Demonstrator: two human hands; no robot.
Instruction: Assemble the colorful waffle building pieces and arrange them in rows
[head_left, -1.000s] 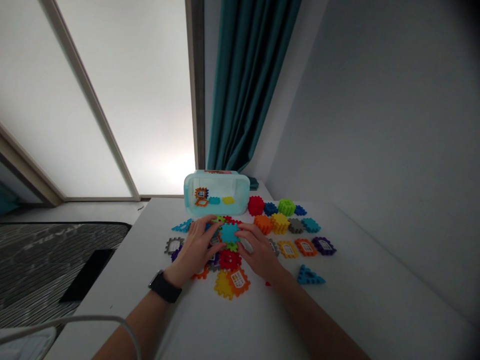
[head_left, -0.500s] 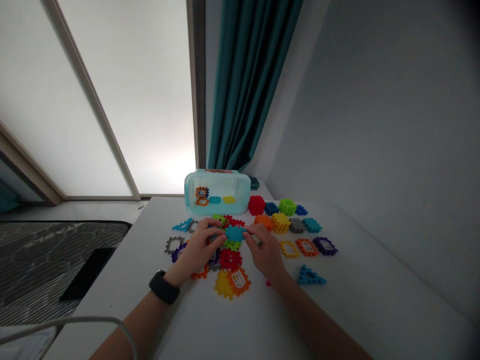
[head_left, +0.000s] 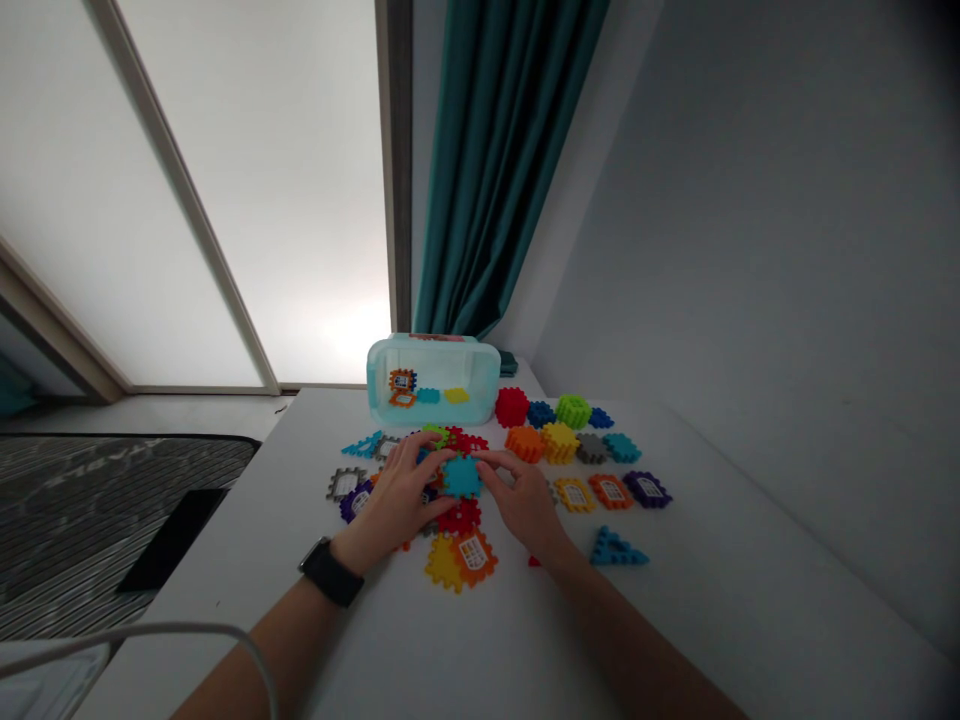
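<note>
Between my two hands is a light blue toothed square tile point(head_left: 461, 477), its flat face turned up toward me. My left hand point(head_left: 401, 490) grips its left side with the thumb and fingers. At the upper right edge, the fingertips of my right hand point(head_left: 519, 497) pinch the same tile. Under and around it lie other toothed tiles: a red tile point(head_left: 460, 517) just below, and an orange tile with a white window print point(head_left: 475, 557) overlapping a yellow tile point(head_left: 442, 565). My left hand partly covers a purple tile point(head_left: 355, 501).
A clear turquoise bin point(head_left: 480, 352) lies on its side at the back with several tiles in it. Stacks of tiles, such as a yellow stack point(head_left: 560, 443), stand to the right. A blue triangle piece point(head_left: 618, 548) lies nearer. A white cable point(head_left: 187, 628) crosses the lower left.
The light blue tile has tilted so more of its face shows, and it has come slightly lower and left. The green tile under it is now covered. Both hands still hold the tile.
</note>
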